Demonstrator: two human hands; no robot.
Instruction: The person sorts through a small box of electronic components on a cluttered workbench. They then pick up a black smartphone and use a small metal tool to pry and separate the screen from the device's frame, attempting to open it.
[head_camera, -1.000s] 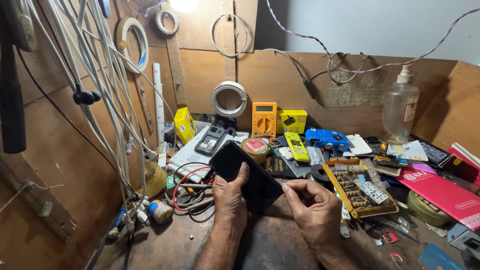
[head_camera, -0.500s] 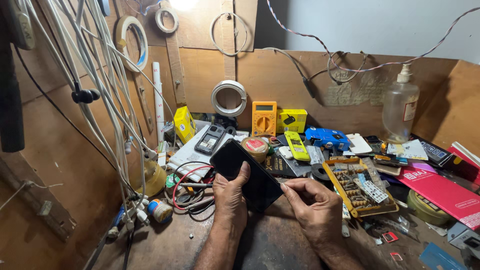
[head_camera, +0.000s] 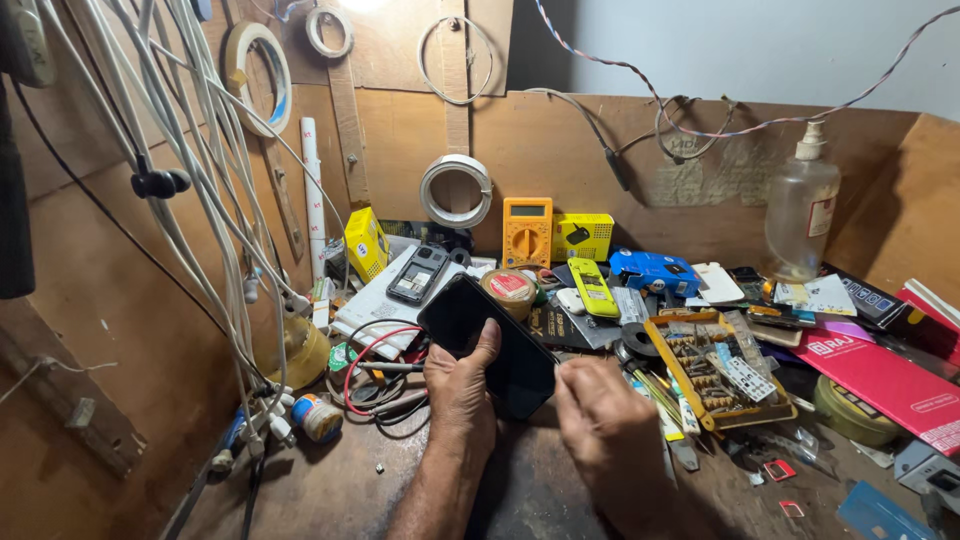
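Far left of the frame: a bundle of white cables (head_camera: 215, 180) hangs down the wooden wall, with a roll of tape (head_camera: 258, 75) pinned in the upper left. Lower left: a yellow dish (head_camera: 300, 352) and a small spool (head_camera: 320, 418) rest on the desk (head_camera: 330, 495), beside red and black wires (head_camera: 375, 375).

Centre: the left hand (head_camera: 462, 385) grasps a black phone (head_camera: 490, 340) by its lower left side, thumb laid across the dark glass; the phone is tilted, raised just above the desk in the middle of the frame. Compared with the views half a second and one second earlier, the phone and both hands sit in nearly the same place, so the grip appears steady rather than shifting.

Right of centre: the right hand (head_camera: 610, 430) is pinched closed at the phone's right edge, fingertips touching it; whether a thin tool sits between them cannot be told.

Behind, along the back wall: a coil of white wire (head_camera: 455, 190), a yellow meter (head_camera: 527, 232), a yellow box (head_camera: 582, 237) and a blue case (head_camera: 655, 270). Right: an open parts tray (head_camera: 715, 370), a clear pump bottle (head_camera: 802, 210) and a red box (head_camera: 880, 375) at the far edge.
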